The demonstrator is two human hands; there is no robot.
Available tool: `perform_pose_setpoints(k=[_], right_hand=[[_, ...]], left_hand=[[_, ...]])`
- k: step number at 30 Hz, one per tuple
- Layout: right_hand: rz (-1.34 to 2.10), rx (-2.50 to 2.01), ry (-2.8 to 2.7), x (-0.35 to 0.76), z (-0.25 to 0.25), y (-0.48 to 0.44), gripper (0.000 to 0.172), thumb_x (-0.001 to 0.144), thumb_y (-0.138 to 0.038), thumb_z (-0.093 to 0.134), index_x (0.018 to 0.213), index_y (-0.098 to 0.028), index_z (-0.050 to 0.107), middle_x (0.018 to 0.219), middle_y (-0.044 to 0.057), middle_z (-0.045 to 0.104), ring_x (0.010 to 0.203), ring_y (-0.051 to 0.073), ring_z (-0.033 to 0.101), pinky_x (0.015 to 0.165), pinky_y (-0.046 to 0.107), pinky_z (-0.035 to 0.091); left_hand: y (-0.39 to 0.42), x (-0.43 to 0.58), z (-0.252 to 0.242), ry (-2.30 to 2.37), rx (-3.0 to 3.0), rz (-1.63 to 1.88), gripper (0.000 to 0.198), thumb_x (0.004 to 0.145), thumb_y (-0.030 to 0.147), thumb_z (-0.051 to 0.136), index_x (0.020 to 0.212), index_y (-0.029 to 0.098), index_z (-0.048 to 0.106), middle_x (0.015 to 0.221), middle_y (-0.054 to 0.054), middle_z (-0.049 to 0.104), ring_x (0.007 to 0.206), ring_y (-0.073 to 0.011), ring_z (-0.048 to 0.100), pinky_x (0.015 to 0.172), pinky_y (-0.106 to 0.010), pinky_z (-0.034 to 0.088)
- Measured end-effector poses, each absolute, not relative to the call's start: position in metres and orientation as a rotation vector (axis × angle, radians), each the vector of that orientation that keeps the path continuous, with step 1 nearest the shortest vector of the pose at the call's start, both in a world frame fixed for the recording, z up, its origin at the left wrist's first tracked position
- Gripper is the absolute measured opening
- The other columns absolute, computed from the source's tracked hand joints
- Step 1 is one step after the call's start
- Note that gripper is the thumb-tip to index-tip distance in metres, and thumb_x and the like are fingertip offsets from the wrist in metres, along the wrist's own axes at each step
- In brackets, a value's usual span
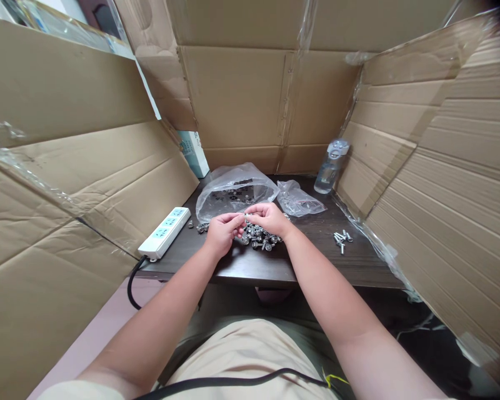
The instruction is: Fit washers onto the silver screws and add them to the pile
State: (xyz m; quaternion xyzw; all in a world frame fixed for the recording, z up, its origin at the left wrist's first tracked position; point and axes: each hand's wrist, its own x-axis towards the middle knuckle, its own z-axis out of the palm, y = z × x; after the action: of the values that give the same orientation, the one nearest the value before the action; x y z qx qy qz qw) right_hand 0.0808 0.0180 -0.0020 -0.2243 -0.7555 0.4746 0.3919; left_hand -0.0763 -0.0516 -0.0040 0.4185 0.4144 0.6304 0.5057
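Over a pile of small silver metal fasteners (pixel 260 240), my left hand (pixel 224 232) and my right hand (pixel 269 218) meet with fingertips pinched together. Something tiny seems to sit between the fingertips, too small to identify. Both hands are closed, thumbs against fingers. Part of the pile is hidden behind them. Just beyond lies a large clear plastic bag (pixel 261 179), its mouth facing me, with small dark and silver pieces inside. To its right is a smaller clear bag (pixel 300 201) of metal parts. A few loose screws (pixel 342 240) lie apart on the right.
A white power strip (pixel 165 232) with a black cable lies at the left of the dark table (pixel 250 272). At the back right stands a clear water bottle (pixel 331 168). A white-and-teal box (pixel 195 154) is at the back left. Cardboard walls (pixel 237 94) enclose three sides.
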Motion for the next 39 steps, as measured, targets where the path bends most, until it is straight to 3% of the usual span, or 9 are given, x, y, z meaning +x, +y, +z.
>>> perform_pose_setpoints(k=[3,7,11,14,17,23,33,39], right_hand=[[1.179,-0.562,-1.931,0.0798,-0.0007,0.0173,0.032,0.078,-0.043,0.068,0.084,-0.012,0.069,0.065,0.000,0.058,0.059,0.011,0.048,0.058,0.025,0.039],[1.126,-0.574,-1.926,0.0791,0.0008,0.0161,0.037,0.081,-0.048,0.064,0.067,-0.013,0.063,0.060,-0.001,0.053,0.059,0.011,0.045,0.059,0.026,0.038],[1.165,-0.547,-1.911,0.0805,0.0008,0.0158,0.035,0.082,-0.049,0.062,0.083,-0.014,0.064,0.067,0.000,0.056,0.061,0.012,0.048,0.059,0.025,0.039],[1.206,-0.547,-1.917,0.0825,0.0004,0.0160,0.035,0.077,-0.044,0.068,0.095,-0.014,0.064,0.058,-0.004,0.048,0.053,0.010,0.040,0.051,0.024,0.033],[1.222,-0.550,-1.925,0.0832,0.0003,0.0163,0.034,0.074,-0.040,0.070,0.094,-0.013,0.063,0.052,-0.009,0.035,0.047,0.007,0.030,0.047,0.022,0.025],[1.212,-0.557,-1.925,0.0823,0.0003,0.0168,0.031,0.075,-0.038,0.069,0.092,-0.013,0.065,0.052,-0.009,0.034,0.047,0.007,0.028,0.047,0.023,0.023],[1.149,-0.580,-1.961,0.0812,0.0021,0.0151,0.031,0.078,-0.044,0.066,0.083,-0.013,0.067,0.064,0.000,0.056,0.058,0.012,0.045,0.054,0.025,0.035],[1.044,-0.622,-1.957,0.0785,0.0031,0.0165,0.039,0.083,-0.047,0.059,0.060,-0.015,0.054,0.058,-0.003,0.044,0.058,0.010,0.038,0.057,0.025,0.032]], left_hand=[[-0.0520,-0.0764,-0.0036,0.995,1.008,1.524,0.034,0.056,0.034,0.087,0.077,0.011,0.073,0.059,-0.002,0.064,0.047,-0.0087,0.053,0.043,-0.021,0.038],[-0.0522,-0.0758,-0.0038,0.984,1.010,1.525,0.034,0.056,0.034,0.087,0.076,0.011,0.073,0.059,-0.002,0.065,0.046,-0.0086,0.053,0.043,-0.021,0.037],[-0.0520,-0.0759,-0.0043,0.977,1.007,1.524,0.033,0.057,0.034,0.087,0.077,0.012,0.073,0.060,-0.002,0.065,0.047,-0.0086,0.053,0.044,-0.021,0.038],[-0.0521,-0.0765,-0.0041,0.974,1.001,1.529,0.034,0.057,0.034,0.087,0.079,0.011,0.074,0.060,-0.003,0.065,0.047,-0.0086,0.053,0.045,-0.021,0.039],[-0.0521,-0.0766,-0.0040,0.971,1.000,1.533,0.034,0.056,0.034,0.087,0.079,0.011,0.074,0.059,-0.003,0.064,0.047,-0.0087,0.053,0.044,-0.021,0.039],[-0.0514,-0.0768,-0.0051,0.967,1.006,1.530,0.033,0.057,0.034,0.087,0.078,0.011,0.074,0.059,-0.002,0.064,0.046,-0.0086,0.053,0.043,-0.021,0.039],[-0.0522,-0.0776,-0.0042,0.978,1.005,1.515,0.034,0.057,0.035,0.087,0.077,0.012,0.073,0.059,-0.002,0.064,0.046,-0.0082,0.053,0.042,-0.020,0.038],[-0.0534,-0.0768,-0.0086,0.992,1.048,1.471,0.032,0.059,0.033,0.086,0.079,0.011,0.074,0.060,-0.003,0.066,0.046,-0.0090,0.054,0.042,-0.021,0.042]])
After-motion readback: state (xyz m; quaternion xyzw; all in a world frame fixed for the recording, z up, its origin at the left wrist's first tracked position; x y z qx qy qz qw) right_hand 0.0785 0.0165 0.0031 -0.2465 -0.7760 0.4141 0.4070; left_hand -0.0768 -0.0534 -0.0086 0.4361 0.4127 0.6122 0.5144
